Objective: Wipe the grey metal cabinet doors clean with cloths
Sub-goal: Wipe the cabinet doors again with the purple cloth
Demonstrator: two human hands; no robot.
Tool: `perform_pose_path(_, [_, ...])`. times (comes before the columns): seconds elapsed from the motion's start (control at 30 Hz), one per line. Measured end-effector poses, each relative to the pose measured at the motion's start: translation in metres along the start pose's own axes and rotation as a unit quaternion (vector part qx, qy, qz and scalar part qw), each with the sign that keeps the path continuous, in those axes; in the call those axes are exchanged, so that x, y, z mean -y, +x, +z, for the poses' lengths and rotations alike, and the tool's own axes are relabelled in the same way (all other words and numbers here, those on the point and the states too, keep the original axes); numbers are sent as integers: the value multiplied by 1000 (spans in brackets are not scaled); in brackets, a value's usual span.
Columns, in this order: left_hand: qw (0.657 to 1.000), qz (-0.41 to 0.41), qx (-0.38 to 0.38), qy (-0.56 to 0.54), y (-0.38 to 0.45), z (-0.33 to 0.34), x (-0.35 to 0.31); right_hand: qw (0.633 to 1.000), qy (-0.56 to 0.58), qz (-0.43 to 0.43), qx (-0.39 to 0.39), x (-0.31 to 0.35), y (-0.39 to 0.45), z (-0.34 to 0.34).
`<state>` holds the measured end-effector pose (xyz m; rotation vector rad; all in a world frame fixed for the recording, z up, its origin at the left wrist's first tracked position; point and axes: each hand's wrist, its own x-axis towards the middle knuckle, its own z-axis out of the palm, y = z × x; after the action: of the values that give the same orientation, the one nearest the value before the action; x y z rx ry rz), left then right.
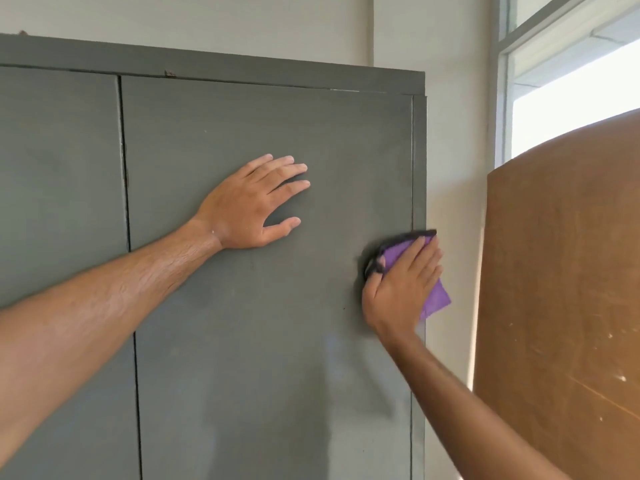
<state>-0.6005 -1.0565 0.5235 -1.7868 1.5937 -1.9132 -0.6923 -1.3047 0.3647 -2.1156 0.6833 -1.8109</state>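
Wiping underway on the right-hand door of the grey metal cabinet. Right hand presses a purple cloth flat at the door's right edge, about mid-height in view; fingers straight over the cloth, not pinching it that I can see. Left hand flat on the same door's upper middle, fingers spread, holding nothing, likely bracing. Left-hand door has no hand on it. Next move probably calls for steady pressure and strokes back across the panel, then the other door. Brown board leans just beside the cabinet; watch the elbow.
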Motion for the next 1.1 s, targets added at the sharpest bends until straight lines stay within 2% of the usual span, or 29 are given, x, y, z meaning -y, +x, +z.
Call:
perform_pose_path(0.1, [1000,2,-4,5,0,-1,0,1000,5,6,-29,50,61,-9])
perform_pose_path(0.2, [999,-20,-43,1,-1,-2,-3,999,11,-34,-35,98,69,-8])
perform_pose_path(0.3, [989,-107,-101,-26,-10,-12,-10,977,3,-214,-5,120,11,6])
perform_pose_path(0.37, [976,-169,-130,-50,-23,-22,-15,934,-6,-354,39,97,-37,12])
perform_pose_path(0.43, [973,-186,-124,-61,-42,-32,-19,897,-25,-438,57,59,-53,10])
perform_pose_path(0.47, [975,-179,-111,-66,-53,-38,-19,899,-32,-434,46,49,-50,9])
perform_pose_path(0.53, [978,-173,-91,-68,-73,-48,-15,948,-35,-317,9,66,-25,6])
perform_pose_path(0.57, [977,-182,-86,-67,-79,-53,-12,973,-25,-228,-24,93,-10,8])
perform_pose_path(0.6, [974,-201,-86,-65,-84,-57,-11,987,0,-162,-21,127,-2,7])
perform_pose_path(0.63, [967,-229,-90,-67,-88,-60,-11,989,23,-149,-6,156,-6,11])
perform_pose_path(0.67, [959,-257,-97,-73,-92,-63,-13,981,43,-188,13,178,-24,21])
perform_pose_path(0.7, [951,-278,-103,-81,-97,-67,-16,959,60,-273,33,189,-51,32])
perform_pose_path(0.77, [944,-298,-106,-91,-110,-71,-34,885,79,-448,102,177,-109,45])
perform_pose_path(0.83, [943,-297,-97,-112,-127,-68,-67,814,110,-553,144,151,-131,46])
perform_pose_path(0.9, [925,-321,-99,-179,-147,-57,-108,794,174,-546,205,143,-120,37])
perform_pose_path(1.0, [873,-394,-115,-263,-171,-34,-155,807,221,-480,264,139,-108,22])
perform_pose_path(1.1, [885,-390,-58,-245,-180,-21,-165,810,230,-475,255,135,-105,19])
